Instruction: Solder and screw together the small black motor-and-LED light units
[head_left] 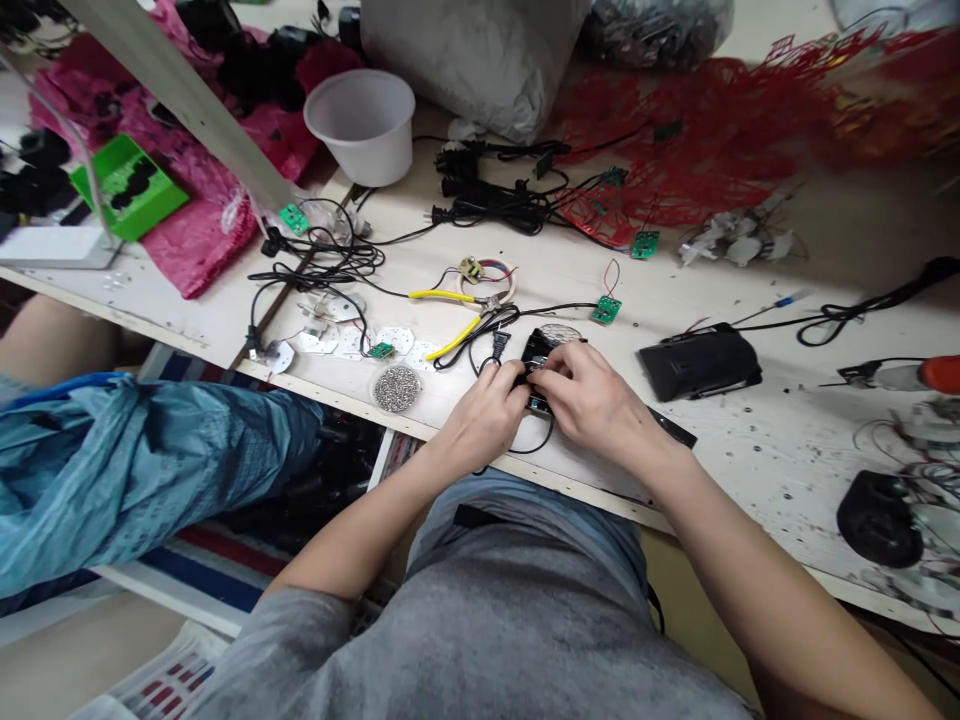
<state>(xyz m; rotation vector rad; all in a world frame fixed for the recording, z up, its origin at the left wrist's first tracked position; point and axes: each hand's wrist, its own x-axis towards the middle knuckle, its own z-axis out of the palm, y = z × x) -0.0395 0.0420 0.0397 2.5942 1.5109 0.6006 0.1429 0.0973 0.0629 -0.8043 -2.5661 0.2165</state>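
My left hand (484,415) and my right hand (589,395) both grip a small black plastic housing (535,366) at the table's front edge. A round lens or disc (560,333) shows at its far end, and my fingers cover most of it. A black cord with a two-pin plug (500,343) lies just beyond my left hand. Close by are yellow-handled pliers (457,305) and a small green circuit board (606,310) with red wires.
Left of my hands are white LED boards (352,342) and a round dish of screws (396,388). Black cords (495,190), red wire scraps (712,140), a white cup (364,125) and a black case (699,362) lie on the white table (787,460).
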